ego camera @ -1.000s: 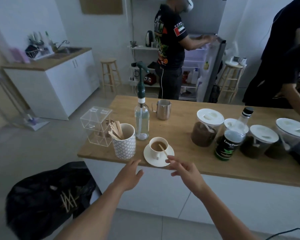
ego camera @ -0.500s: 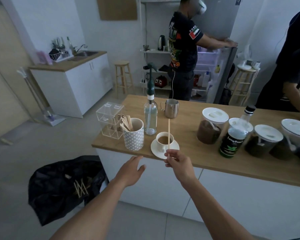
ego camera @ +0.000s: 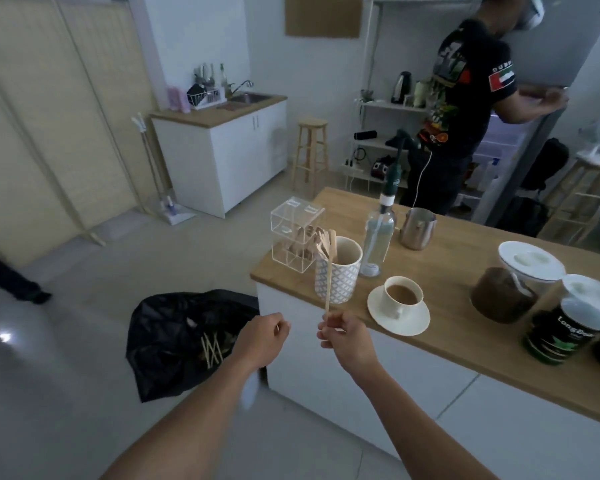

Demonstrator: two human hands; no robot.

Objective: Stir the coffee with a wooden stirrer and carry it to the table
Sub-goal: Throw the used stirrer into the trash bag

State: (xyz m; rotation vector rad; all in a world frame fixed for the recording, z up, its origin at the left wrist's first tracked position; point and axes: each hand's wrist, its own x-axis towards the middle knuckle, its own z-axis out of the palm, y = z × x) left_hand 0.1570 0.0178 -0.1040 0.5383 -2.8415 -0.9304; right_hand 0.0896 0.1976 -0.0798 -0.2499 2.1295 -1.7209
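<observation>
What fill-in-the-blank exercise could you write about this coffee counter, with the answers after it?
1. The right hand pinches the wooden ____ by its lower end.
2. The coffee cup stands on a white ____.
3. The black bag lies on the ____, beside the counter.

Missing words: stirrer; saucer; floor.

Saucer (ego camera: 388,323) is kinda boxed in on the counter (ego camera: 465,265): stick cup (ego camera: 342,284) just left, pump bottle (ego camera: 378,237) right behind, jars (ego camera: 510,292) off to the right. Right hand (ego camera: 347,336) with the upright stirrer (ego camera: 328,289) hangs in front of the stick cup. There's a bare strip of counter edge in front of the saucer, and it's open from above too. Black bag (ego camera: 167,327) fills the floor lower left.
</observation>
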